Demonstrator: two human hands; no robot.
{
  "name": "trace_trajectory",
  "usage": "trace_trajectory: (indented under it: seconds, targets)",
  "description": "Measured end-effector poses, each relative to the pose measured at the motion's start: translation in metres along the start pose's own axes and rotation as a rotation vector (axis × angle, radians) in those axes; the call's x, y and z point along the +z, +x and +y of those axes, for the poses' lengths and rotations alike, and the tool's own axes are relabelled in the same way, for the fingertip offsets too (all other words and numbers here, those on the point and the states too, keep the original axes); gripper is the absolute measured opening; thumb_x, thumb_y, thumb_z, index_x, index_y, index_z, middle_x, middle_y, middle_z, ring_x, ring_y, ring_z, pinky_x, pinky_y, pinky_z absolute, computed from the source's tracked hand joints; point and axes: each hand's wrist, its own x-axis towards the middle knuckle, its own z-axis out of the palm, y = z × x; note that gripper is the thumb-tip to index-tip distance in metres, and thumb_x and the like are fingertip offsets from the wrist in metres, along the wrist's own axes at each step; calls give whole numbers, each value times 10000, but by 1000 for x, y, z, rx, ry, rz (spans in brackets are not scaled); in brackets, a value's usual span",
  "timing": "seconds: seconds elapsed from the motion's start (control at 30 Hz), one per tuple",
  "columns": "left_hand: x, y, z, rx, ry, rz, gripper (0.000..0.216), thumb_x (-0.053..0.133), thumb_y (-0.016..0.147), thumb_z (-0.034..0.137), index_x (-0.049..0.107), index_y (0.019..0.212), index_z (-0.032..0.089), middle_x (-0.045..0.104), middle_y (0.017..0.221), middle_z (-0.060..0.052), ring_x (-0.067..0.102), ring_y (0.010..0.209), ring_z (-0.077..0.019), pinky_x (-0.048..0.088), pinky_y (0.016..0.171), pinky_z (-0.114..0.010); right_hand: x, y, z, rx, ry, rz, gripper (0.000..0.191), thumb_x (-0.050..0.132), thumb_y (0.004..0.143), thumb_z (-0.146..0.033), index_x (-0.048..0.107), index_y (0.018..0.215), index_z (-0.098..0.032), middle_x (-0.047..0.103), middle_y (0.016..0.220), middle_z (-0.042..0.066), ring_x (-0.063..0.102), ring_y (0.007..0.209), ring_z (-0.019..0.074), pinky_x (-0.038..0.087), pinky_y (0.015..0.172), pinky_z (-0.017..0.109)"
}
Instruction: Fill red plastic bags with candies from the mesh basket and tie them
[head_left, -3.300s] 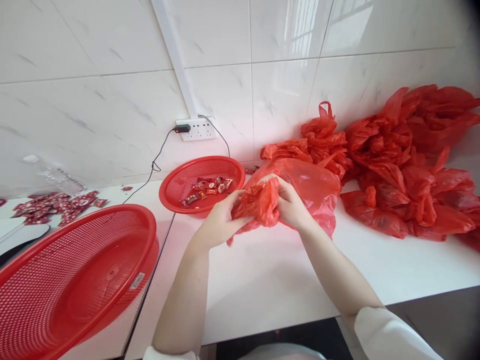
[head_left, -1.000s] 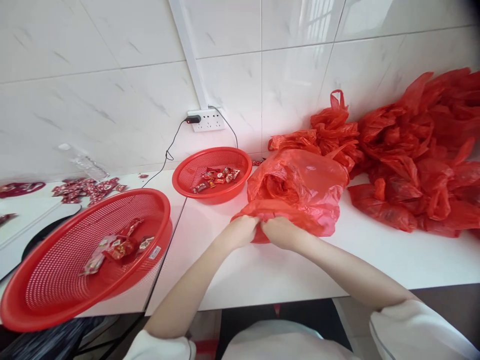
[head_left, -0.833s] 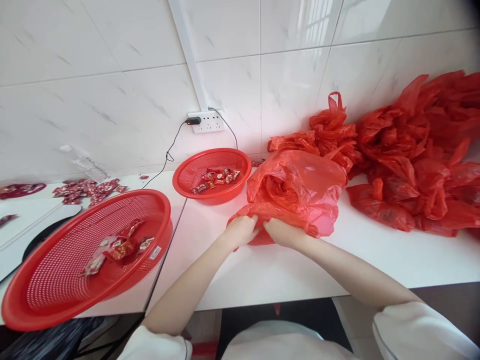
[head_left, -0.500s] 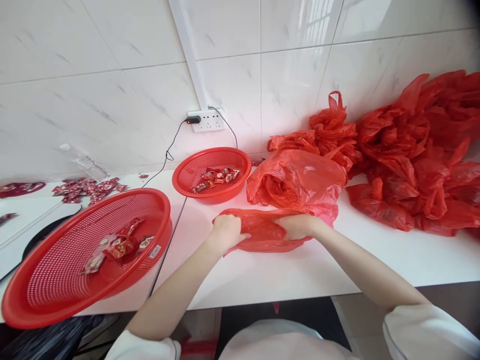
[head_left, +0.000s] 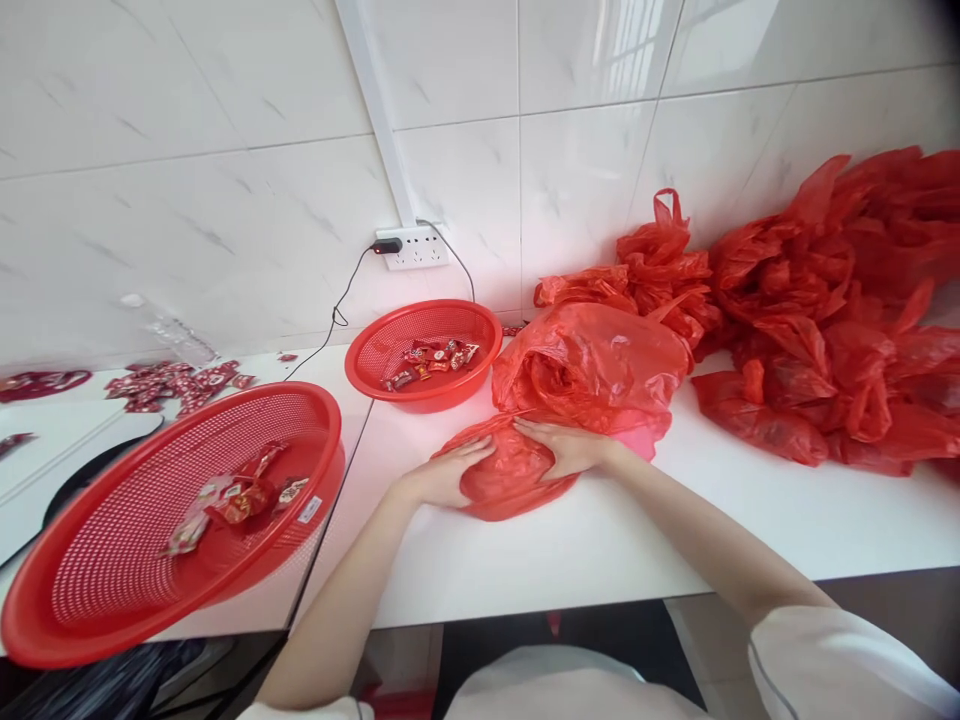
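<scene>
We have both hands on a red bag (head_left: 504, 478) that lies crumpled on the white counter (head_left: 600, 550), just at 6 o'clock of a bigger bag (head_left: 592, 365) and touching its near edge. Our left hand (head_left: 442, 477) lies at the bag's 9 o'clock side, fingers together and laid flat over the film; our right hand (head_left: 568, 449) sits at its 2 o'clock side, fingers spread a little and pressing down. Neither hand pinches it; both palms bear on the plastic.

We judge the bag very light, thin and limp. It will slide easily on the smooth counter and spring back up when let go, and it could tear if pulled hard at one spot. The best hold looks like the rim or the handles, gathered between thumb and fingers, not the slack middle.

At 10 o'clock stands a small basket (head_left: 367, 355) with wrapped sweets (head_left: 431, 362). At 8 o'clock a large basket (head_left: 45, 630) tilts over the counter edge, a few sweets inside. At 2 o'clock a heap of bags (head_left: 825, 300) rests against the tiled wall (head_left: 225, 200).
</scene>
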Motion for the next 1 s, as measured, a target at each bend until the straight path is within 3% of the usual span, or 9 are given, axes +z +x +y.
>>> trace_trajectory:
  seconds: [0.1, 0.2, 0.3, 0.4, 0.47, 0.53, 0.67, 0.8, 1.0]
  targets:
    - [-13, -6, -6, -40, -288, 69, 763, 780, 615, 284, 565, 1347, 250, 379, 1539, -88, 311, 1438, -294, 243, 1178, -430, 0, 0, -3, 38, 16, 1, 1007, 655, 800, -529, 129, 1560, -130, 143, 1614, 149, 190, 1481, 275, 191, 1201, 392]
    - [-28, -2, -5, -206, -761, 184, 568, 747, 696, 480, 666, 1178, 191, 598, 1341, -165, 543, 1268, -310, 420, 1062, -433, -11, 6, -24, 83, -17, 68, 654, 421, 953, -545, 399, 1476, -153, 383, 1529, 149, 370, 1407, 281, 291, 1148, 416]
    - [-42, 12, -3, -398, -1256, 435, 686, 570, 764, 693, 644, 1094, 96, 700, 1095, -248, 705, 967, -292, 569, 804, -355, -28, 20, -55, 61, -115, 159, 485, 388, 986, -489, 597, 1290, -174, 659, 1247, 142, 632, 1127, 274, 452, 960, 385]
    - [-49, 29, -4, -431, -1549, 647, 809, 412, 784, 784, 620, 1088, 64, 715, 956, -253, 725, 803, -257, 578, 637, -289, -38, 38, -87, 15, -165, 203, 378, 472, 962, -425, 642, 1192, -178, 716, 1092, 120, 685, 956, 254, 481, 822, 339]
    - [-46, 37, -5, -408, -1632, 748, 688, 441, 834, 691, 613, 1097, 79, 723, 878, -206, 723, 768, -237, 576, 616, -269, -40, 47, -104, -25, -137, 155, 322, 513, 939, -397, 672, 1116, -179, 727, 1034, 107, 688, 888, 245, 483, 757, 326]
    - [-40, 41, -7, -363, -1670, 833, 425, 509, 866, 465, 615, 1061, 103, 728, 831, -154, 724, 783, -216, 574, 631, -244, -41, 51, -117, -80, -59, 89, 271, 541, 920, -364, 684, 1076, -195, 730, 1005, 82, 682, 844, 224, 484, 720, 312]
    - [-25, 40, -10, -239, -1693, 925, 181, 521, 755, 176, 628, 893, 130, 731, 771, -62, 712, 728, -161, 578, 685, -231, -49, 44, -125, -145, 130, 27, 266, 560, 908, -329, 669, 1128, -229, 724, 1038, 43, 676, 861, 186, 500, 746, 294]
    - [-16, 37, -9, -230, -1671, 949, 140, 511, 714, 139, 628, 791, 127, 722, 728, -29, 675, 627, -135, 587, 696, -258, -63, 35, -119, -116, 184, 65, 254, 572, 899, -286, 672, 1127, -236, 728, 1024, 27, 676, 859, 179, 512, 779, 304]
    - [-7, 39, 0, -174, -1545, 927, 235, 528, 670, 223, 657, 837, 119, 742, 856, -82, 702, 829, -230, 585, 734, -348, -75, 28, -102, -91, 233, 235, 231, 526, 933, -255, 667, 1110, -210, 728, 1035, 47, 678, 905, 182, 518, 838, 323]
